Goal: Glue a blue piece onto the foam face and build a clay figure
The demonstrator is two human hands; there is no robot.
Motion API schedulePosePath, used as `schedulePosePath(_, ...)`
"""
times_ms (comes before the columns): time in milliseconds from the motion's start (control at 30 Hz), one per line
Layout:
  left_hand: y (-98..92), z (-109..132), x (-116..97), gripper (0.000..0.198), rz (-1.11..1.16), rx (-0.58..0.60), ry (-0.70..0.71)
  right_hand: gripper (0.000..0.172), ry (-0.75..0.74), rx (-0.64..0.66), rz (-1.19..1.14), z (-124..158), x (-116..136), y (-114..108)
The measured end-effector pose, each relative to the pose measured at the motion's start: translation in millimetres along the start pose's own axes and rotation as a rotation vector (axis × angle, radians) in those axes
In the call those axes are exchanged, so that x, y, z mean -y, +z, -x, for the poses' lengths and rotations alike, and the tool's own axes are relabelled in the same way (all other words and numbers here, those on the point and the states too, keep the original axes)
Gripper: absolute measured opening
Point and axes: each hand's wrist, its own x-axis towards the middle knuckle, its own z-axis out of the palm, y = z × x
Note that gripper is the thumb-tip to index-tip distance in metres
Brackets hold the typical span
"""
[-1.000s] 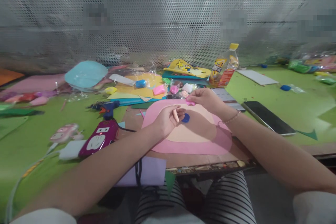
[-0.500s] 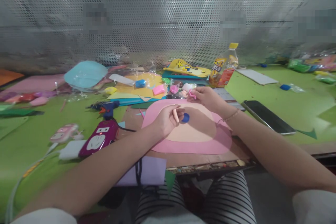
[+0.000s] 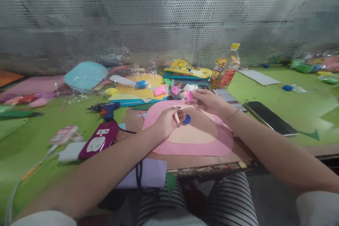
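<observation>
"What is the green bench (image 3: 280, 100) backed by?"
"A perforated screen (image 3: 164, 14); a bottle (image 3: 225, 70) is stood near the far edge."
"And the near edge?"
"A layered sheet (image 3: 196, 149) is partly covered by the left hand (image 3: 168, 122), fingers half curled, hold unclear. Above its far side, a pink piece (image 3: 189, 96) is pinched by the right hand (image 3: 208, 101), fingers nearly together."

On my remote feed I count one left hand (image 3: 167, 123) and one right hand (image 3: 210, 101). I see one pink lump (image 3: 189, 95) at the right fingers (image 3: 198, 92), one blue disc (image 3: 186, 119) just beside the left fingers, and two sheets beneath both: one pink sheet (image 3: 193, 149), one cream sheet (image 3: 194, 137). Beyond the fingers I get one bottle (image 3: 226, 67); leftward, one glue gun (image 3: 108, 111); rightward, one black phone (image 3: 270, 118).
</observation>
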Motion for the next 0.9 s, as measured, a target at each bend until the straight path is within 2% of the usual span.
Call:
schedulePosePath(167, 0.3, 1.7, -0.4, 0.012, -0.052, 0.021, 0.012, 0.018, 0.046, 0.005, -0.063, -0.2, 1.0, 0.9)
schedulePosePath(333, 5.3, 4.1, -2.6, 0.008, -0.099, -0.011, 0.004, 0.012, -0.092, -0.048, -0.095, -6.1, 8.4, -13.5)
schedulePosePath(500, 5.7, 3.8, -4.4, 0.01, -0.052, -0.004, -0.048, 0.019, -0.128, -0.08, -0.145, -10.8, 8.2, -21.9)
schedulePosePath(667, 4.7, 4.3, -7.1, 0.022, 0.044, 0.009, -0.071, 0.017, -0.069, -0.065, -0.084, -9.9, 0.8, -14.0)
schedulePosePath(900, 3.8, 3.3, -7.8, 0.023, 0.087, 0.031, -0.062, 0.018, -0.075, -0.025, -0.022, -2.8, -0.7, 1.4)
